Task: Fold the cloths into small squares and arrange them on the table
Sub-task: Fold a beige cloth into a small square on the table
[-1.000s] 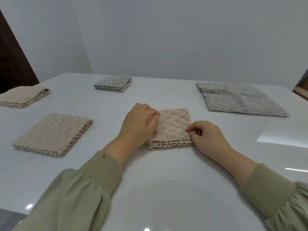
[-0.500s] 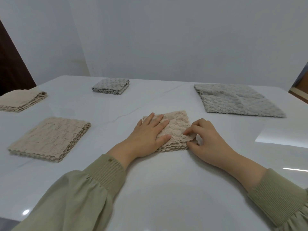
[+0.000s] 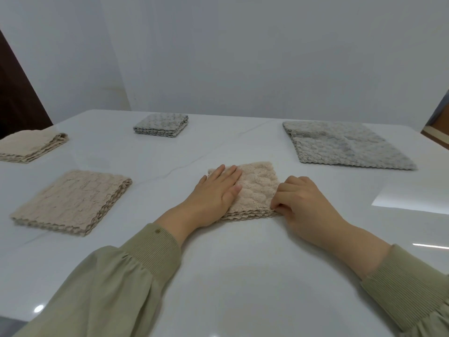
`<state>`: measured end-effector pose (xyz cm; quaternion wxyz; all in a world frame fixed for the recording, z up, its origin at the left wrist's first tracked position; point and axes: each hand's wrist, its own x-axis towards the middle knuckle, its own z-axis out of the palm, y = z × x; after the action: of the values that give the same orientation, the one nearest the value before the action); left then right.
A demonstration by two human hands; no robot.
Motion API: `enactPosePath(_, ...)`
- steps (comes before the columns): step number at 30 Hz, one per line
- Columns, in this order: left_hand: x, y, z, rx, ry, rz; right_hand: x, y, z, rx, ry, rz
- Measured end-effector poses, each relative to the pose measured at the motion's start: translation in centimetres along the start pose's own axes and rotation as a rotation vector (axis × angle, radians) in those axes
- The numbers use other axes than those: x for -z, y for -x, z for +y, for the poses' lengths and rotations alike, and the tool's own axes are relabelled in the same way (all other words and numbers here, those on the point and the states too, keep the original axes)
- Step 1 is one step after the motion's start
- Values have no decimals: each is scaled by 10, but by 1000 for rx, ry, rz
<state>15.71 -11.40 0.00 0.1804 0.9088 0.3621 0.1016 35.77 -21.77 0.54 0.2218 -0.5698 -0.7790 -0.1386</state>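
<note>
One beige cloth (image 3: 257,186) lies folded into a small square between my hands, flat on the white table (image 3: 243,276). It is close to square, so I can make out hardly any long axis. Its stacked wavy edges face me, and its fluffy top side faces up.

My left hand (image 3: 216,193) lies flat on the cloth's left half, fingers straight and together, pointing away from me and pressing down. My right hand (image 3: 303,203) is at the cloth's near right corner, fingers curled in and pinching the layered edge there. Both wrists come out of ribbed olive-green sleeves (image 3: 155,249).

Left of my left hand, well apart, lies a larger folded beige cloth (image 3: 73,200), its long axis running away from me and slightly rightward. Beyond it, further left, another folded beige cloth (image 3: 31,147) sits near the table's edge. Ahead of my left hand, far across the table, is a small folded grey square (image 3: 161,124). Ahead of my right hand and off to its right lies a large grey cloth (image 3: 345,149), spread much wider than the others.

The tabletop is glossy, with faint thin veins and bright light reflections. Behind it stands a plain pale wall (image 3: 243,57). A dark brown panel (image 3: 14,93) shows far to my left, and a strip of wood (image 3: 437,122) far to my right.
</note>
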Motion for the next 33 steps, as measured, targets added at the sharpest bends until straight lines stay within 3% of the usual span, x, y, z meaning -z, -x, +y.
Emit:
enactPosePath(4, 1, 1, -5, 36, -193, -38, 1, 2, -2, -45, -7, -28)
enactPosePath(11, 2, 1, -1, 51, -304, -50, 4, -36, -12, -265, -233, 315)
enactPosePath(14, 3, 3, 0, 59, -323, -64, -5, -62, -17, -346, -254, 145)
enactPosePath(19, 6, 6, 3, 96, -313, -131, -37, -60, -12, -393, -54, -432)
enactPosePath(22, 9, 5, 8, 99, -282, -101, -35, -55, -4, -432, -140, -390)
enactPosePath(26, 13, -3, 22, 129, -131, 232, -30, -50, -8, -423, -222, -104)
enactPosePath(28, 11, -9, 30, 143, -126, 288, -29, -49, -11, -397, -172, -11)
enactPosePath(30, 4, -11, 32, 142, -181, 188, -31, -50, -13, -390, -141, -84)
enactPosePath(33, -6, -10, 26, 162, -202, 8, -37, -48, -12, -411, -132, -359)
